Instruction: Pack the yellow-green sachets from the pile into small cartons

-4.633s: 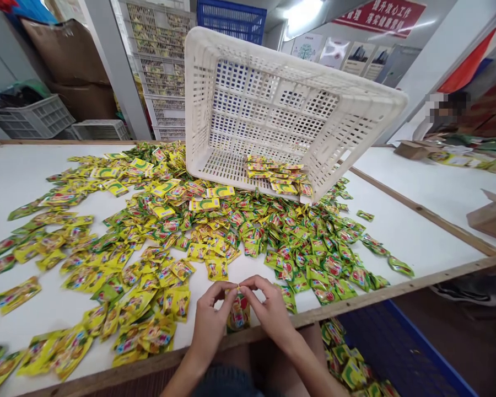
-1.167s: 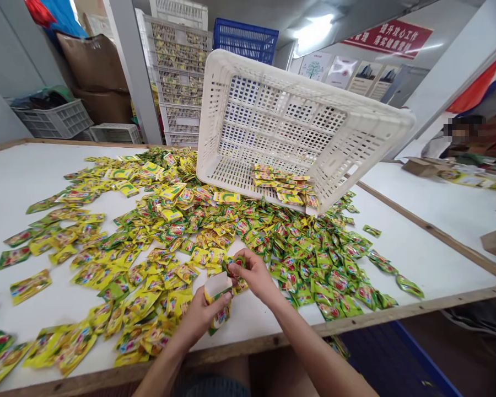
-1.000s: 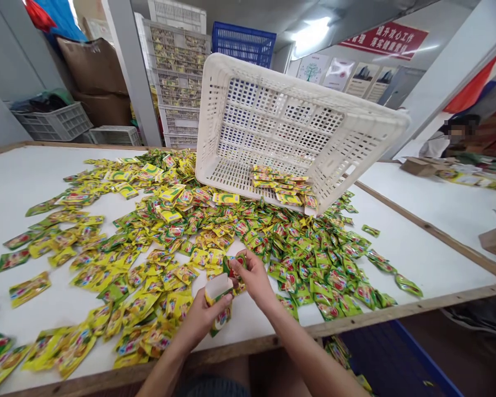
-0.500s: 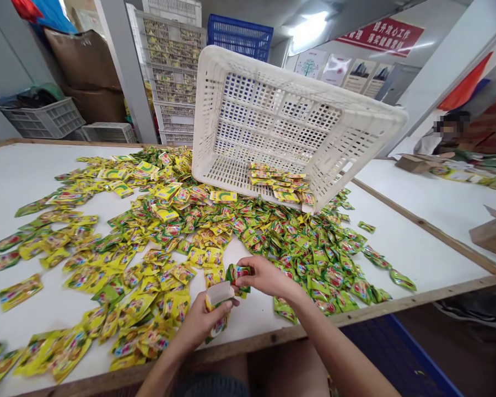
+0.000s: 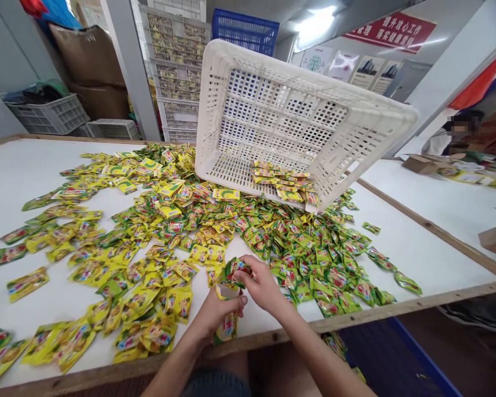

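My left hand (image 5: 218,310) is closed around a small printed carton (image 5: 226,326), held upright near the table's front edge with its top flap open. Just above the carton's mouth, my right hand (image 5: 259,280) pinches a green candy packet (image 5: 233,271) with red print. Whether the packet's lower end is inside the carton I cannot tell. Green packets (image 5: 334,275) lie heaped to the right of my hands. Yellow packets (image 5: 149,298) are spread to the left, mixed with some green ones.
A white plastic crate (image 5: 273,127) lies tipped toward me on the heap, with several flat yellow cartons (image 5: 287,184) inside. Stacked crates (image 5: 177,71) stand behind the table. A blue crate (image 5: 380,353) is below the front edge. Another person (image 5: 458,132) is at far right.
My right hand has brought the green packet over the carton's mouth. The carton has turned from tilted to more upright in my left hand. The view has shifted slightly.
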The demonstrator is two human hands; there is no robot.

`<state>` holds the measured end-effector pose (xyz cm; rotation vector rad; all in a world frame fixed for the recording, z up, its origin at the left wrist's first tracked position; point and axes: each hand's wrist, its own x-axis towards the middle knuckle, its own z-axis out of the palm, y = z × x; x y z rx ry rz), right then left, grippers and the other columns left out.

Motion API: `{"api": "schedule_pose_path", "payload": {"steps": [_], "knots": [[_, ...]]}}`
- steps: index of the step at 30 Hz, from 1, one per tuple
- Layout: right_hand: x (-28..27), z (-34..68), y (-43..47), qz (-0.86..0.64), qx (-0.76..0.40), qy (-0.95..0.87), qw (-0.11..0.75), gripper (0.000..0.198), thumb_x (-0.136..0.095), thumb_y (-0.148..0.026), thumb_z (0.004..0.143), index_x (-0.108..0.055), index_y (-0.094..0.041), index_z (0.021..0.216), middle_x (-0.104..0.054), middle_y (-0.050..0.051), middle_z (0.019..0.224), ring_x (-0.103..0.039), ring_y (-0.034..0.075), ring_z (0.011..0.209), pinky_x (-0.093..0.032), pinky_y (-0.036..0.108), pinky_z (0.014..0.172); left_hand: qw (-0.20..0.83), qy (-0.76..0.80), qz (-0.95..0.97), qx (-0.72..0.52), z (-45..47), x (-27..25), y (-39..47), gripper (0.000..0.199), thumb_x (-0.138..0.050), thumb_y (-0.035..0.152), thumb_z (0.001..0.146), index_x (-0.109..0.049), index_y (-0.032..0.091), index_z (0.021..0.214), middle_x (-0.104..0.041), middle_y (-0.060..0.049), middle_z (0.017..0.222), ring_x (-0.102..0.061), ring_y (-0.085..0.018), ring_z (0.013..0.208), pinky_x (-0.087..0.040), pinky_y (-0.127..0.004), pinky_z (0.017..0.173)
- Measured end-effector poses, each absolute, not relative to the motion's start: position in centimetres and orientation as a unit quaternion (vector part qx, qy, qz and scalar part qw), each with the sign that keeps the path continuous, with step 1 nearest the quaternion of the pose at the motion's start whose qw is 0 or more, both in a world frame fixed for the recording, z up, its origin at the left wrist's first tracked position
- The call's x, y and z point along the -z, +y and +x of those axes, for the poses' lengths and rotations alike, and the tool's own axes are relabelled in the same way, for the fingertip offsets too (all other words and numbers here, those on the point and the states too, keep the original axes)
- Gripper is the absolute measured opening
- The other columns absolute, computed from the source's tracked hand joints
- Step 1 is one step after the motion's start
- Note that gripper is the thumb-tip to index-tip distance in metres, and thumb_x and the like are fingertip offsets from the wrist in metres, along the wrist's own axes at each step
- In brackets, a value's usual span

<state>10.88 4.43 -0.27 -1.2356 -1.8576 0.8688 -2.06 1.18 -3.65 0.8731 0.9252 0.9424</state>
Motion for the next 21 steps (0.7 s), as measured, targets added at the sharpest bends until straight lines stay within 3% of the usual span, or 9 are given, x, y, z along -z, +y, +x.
{"api": "schedule_pose_path", "payload": {"steps": [7, 15, 21], "knots": [[-1.1, 11.1, 5.0, -0.435, -0.218, -0.838, 0.248, 0.008, -0.056, -0.012, 0.077, -0.055, -0.02, 0.075, -0.055, 0.002, 0.079, -0.046, 0.018, 0.082, -0.036, 0.028, 0.072, 0.721, 0.397, 0.407, -0.395, -2.1, 2.7, 1.2, 0.017, -0.071, 0.024, 0.057, -0.058, 0.014, 0.062, -0.059, 0.001, 0.052, -0.053, -0.013, 0.05, -0.043, -0.025, 0.053], [0.8, 9.4, 4.1, -0.447, -0.201, -0.821, 0.292, 0.007, -0.059, -0.016, 0.078, -0.053, -0.02, 0.079, -0.053, 0.003, 0.086, -0.044, 0.019, 0.085, -0.035, 0.03, 0.074, 0.71, 0.401, 0.41, -0.408, -2.7, 3.0, 1.1, 0.005, -0.064, 0.014, 0.055, -0.061, 0.013, 0.059, -0.062, 0.0, 0.056, -0.054, -0.014, 0.056, -0.044, -0.025, 0.058], [1.0, 9.9, 3.6, -0.465, -0.186, -0.808, 0.31, 0.016, -0.064, -0.022, 0.075, -0.052, -0.02, 0.086, -0.052, 0.004, 0.096, -0.043, 0.02, 0.09, -0.034, 0.032, 0.079, 0.724, 0.39, 0.411, -0.394, -3.0, 3.4, 1.2, 0.012, -0.067, 0.011, 0.054, -0.063, 0.012, 0.066, -0.064, -0.001, 0.06, -0.058, -0.015, 0.061, -0.046, -0.026, 0.062]]}}
